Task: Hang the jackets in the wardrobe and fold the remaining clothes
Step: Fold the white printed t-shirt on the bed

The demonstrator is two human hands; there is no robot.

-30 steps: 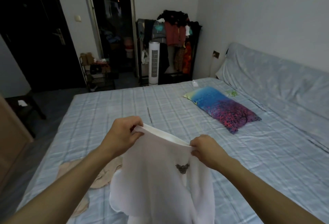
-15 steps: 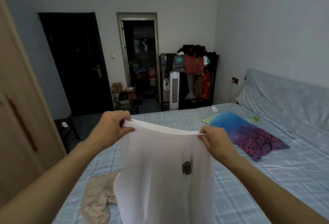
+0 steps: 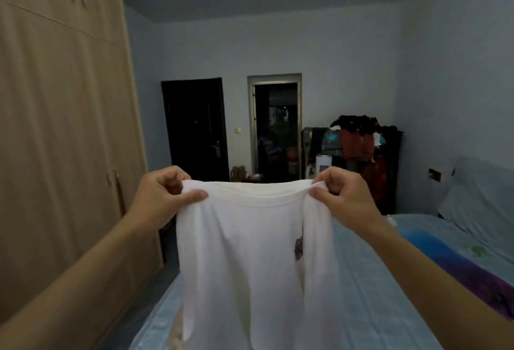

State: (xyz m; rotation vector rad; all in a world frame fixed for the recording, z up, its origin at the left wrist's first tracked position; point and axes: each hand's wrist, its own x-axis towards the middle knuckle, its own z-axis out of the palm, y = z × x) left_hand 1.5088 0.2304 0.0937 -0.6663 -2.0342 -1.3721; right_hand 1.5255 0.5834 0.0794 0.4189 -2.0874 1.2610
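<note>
Hanging White Garment Held Up Over The Bed

A white garment (image 3: 256,260) is held up at frame center above the bed (image 3: 370,308), its top edge pinched by the left hand (image 3: 164,196) at 9 o'clock and the right hand (image 3: 342,196) at 3 o'clock. A wardrobe (image 3: 61,127) is seen at 9 o'clock.

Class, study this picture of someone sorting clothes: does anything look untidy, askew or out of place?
Yes. The clothes rack by the far wall is heaped with jumbled garments rather than neatly hung. The white garment, held up by the left hand and right hand, has a small dark mark; whether print or stain is unclear.
</note>
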